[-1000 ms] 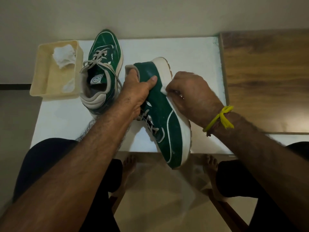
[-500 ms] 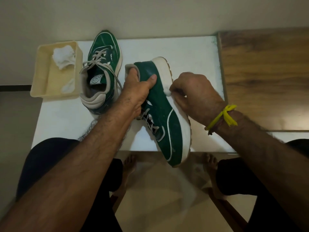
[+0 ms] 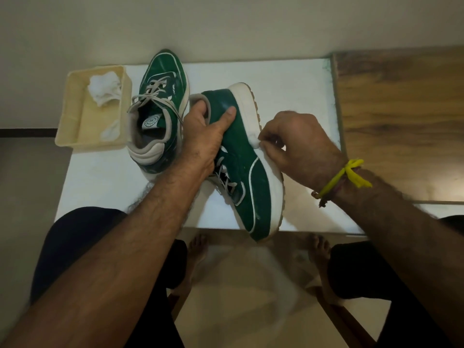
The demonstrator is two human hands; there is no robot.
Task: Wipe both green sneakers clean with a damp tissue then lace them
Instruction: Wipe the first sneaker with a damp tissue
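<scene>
- The white worktop (image 3: 288, 79) fills the middle of the view, with a wooden surface (image 3: 401, 121) butting against its right edge.
- A person sits at the near edge, dark-clothed knees under both forearms and bare feet on the floor below.
- Here is the held sneaker (image 3: 241, 162), green with a thick white sole, tipped onto its side, heel pointing away and toe hanging out past the worktop's near edge.
- The second sneaker (image 3: 160, 109) stands upright on the worktop just to its left, toe pointing away, its pale laces loose over the tongue.
- A cream tray (image 3: 72, 121) sits at the far left corner, jutting over the worktop's left edge, with a crumpled white tissue wad (image 3: 104, 87) and a smaller scrap inside.
- The left hand (image 3: 203, 136) is clamped on the heel of the held sneaker, fingers hooked into the collar, thumb pressed flat on the green side.
- The right hand (image 3: 298, 144) is closed in a pinch on the damp tissue, a yellow band (image 3: 344, 177) tied at its wrist.
- And the damp tissue (image 3: 254, 141), a tiny white wad, is pressed where the green upper meets the white sole.
</scene>
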